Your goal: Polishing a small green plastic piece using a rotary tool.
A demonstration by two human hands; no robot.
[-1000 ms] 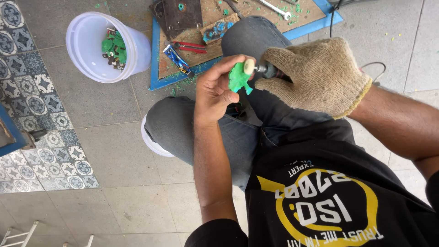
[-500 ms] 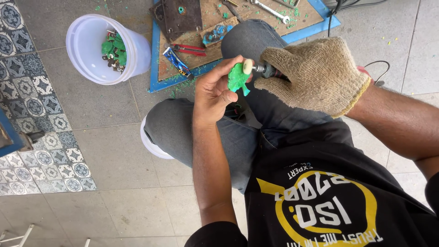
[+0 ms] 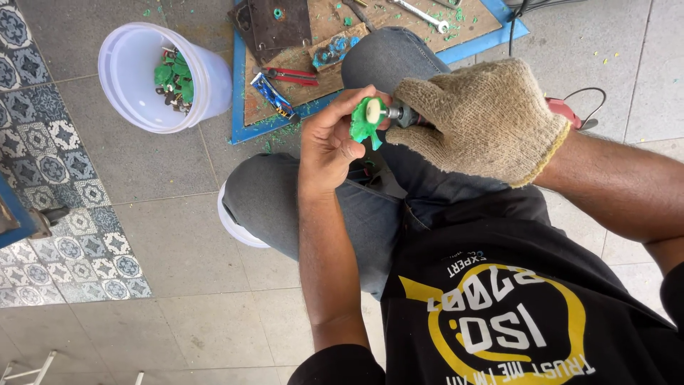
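So the green plastic part (image 3: 365, 128) is pinched in your bare left hand (image 3: 329, 146), thumb and fingertips closed tight on it, held up over your knees in front of your chest. Your gloved right hand (image 3: 479, 117) is wrapped shut around the rotary tool (image 3: 400, 114), and its round white polishing wheel (image 3: 373, 110) sits right on the top edge of the green part, touching it or as near as I can tell.

The thing that matters here: the tool's long axis runs roughly level, pointing from your right hand toward your left, so the wheel meets the part from the right side and slightly above. Your left grip is below and to the left of the contact spot, with the thumb very near the wheel. The part's lower end hangs down past your fingers.

Around you: a white bucket (image 3: 135, 107) with more green pieces inside stands on the tiled floor well off to the left, and a wooden board (image 3: 285, 64) on a blue mat past your knees carries red-handled pliers (image 3: 288, 75), a wrench (image 3: 420, 14) and green shavings.
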